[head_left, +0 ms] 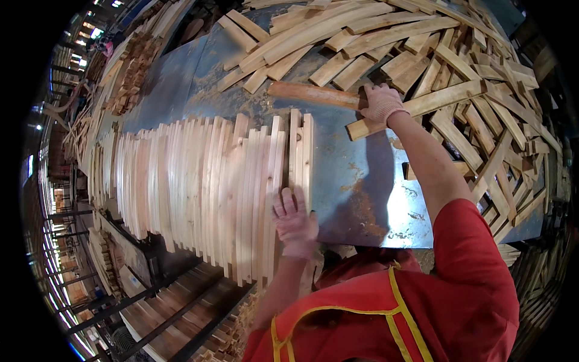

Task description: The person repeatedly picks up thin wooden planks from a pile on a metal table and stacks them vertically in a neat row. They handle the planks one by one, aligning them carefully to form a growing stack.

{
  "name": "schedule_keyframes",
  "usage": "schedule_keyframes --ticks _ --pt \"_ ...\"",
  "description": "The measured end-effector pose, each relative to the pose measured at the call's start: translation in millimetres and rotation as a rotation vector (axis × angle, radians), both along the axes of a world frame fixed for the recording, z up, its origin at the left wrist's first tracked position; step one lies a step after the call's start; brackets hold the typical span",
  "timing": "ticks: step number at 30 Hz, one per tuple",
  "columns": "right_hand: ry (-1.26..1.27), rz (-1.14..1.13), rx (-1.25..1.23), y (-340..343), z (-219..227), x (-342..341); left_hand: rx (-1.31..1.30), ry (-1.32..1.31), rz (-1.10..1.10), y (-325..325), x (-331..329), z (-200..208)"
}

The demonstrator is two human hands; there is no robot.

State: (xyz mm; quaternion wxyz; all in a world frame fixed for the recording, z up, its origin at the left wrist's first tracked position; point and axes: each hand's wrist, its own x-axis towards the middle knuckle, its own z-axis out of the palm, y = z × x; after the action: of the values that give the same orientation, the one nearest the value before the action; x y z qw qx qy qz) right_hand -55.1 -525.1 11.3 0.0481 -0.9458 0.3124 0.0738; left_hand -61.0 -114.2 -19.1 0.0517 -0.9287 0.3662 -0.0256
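My right hand [381, 102], in a pale knitted glove, reaches across the metal table [338, 205] and is closed round the right end of a reddish-brown wooden board [315, 94]. Just under that hand lies another board [422, 107], running up to the right. My left hand [295, 224], gloved too, lies with its fingers stretched out against the near part of a row of pale wooden slats [205, 175]. Two or three slats [300, 148] at the row's right end stand slightly apart from the others.
A loose heap of boards [464, 102] covers the table's far and right sides. More wood is stacked [129, 81] at the far left. Sawdust lies on the metal. Below the row, dark metal bars [169, 311] cross over further boards.
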Motion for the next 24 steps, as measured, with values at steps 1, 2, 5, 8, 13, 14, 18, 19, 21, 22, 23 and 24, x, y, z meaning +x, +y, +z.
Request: schedule_keyframes --ticks 1,2,5,8,13,14,18,19,21,22,23,24 --pt "0.044 0.001 0.019 3 2 1 -0.006 -0.09 -0.04 11 5 -2" --pt "0.087 -0.004 0.038 6 5 0 -0.04 -0.043 -0.001 23 9 -3" --pt "0.02 0.049 0.247 49 1 -40 -0.103 0.062 0.091 41 13 -1" --pt "0.202 0.049 0.296 80 14 -86 -0.097 0.093 0.093 38 15 1" --pt "0.254 -0.205 0.478 122 33 -174 -0.175 0.188 -0.001 52 21 15" --pt "0.235 -0.24 0.56 134 40 -184 -0.189 0.188 -0.024 56 21 13" --pt "0.198 -0.23 0.838 198 53 -175 -0.141 0.19 -0.082 63 31 14" --pt "0.144 -0.155 0.772 214 30 -171 -0.149 0.282 -0.098 58 33 17" --pt "0.119 -0.121 0.848 254 17 -145 -0.178 0.385 -0.179 44 28 35" --pt "0.031 -0.093 0.938 273 3 -134 -0.189 0.438 -0.218 40 22 41" --pt "-0.045 -0.042 1.04 295 -10 -118 -0.189 0.358 -0.225 44 18 33" --pt "-0.032 0.048 1.022 309 -9 -109 -0.199 0.275 -0.229 47 15 16"
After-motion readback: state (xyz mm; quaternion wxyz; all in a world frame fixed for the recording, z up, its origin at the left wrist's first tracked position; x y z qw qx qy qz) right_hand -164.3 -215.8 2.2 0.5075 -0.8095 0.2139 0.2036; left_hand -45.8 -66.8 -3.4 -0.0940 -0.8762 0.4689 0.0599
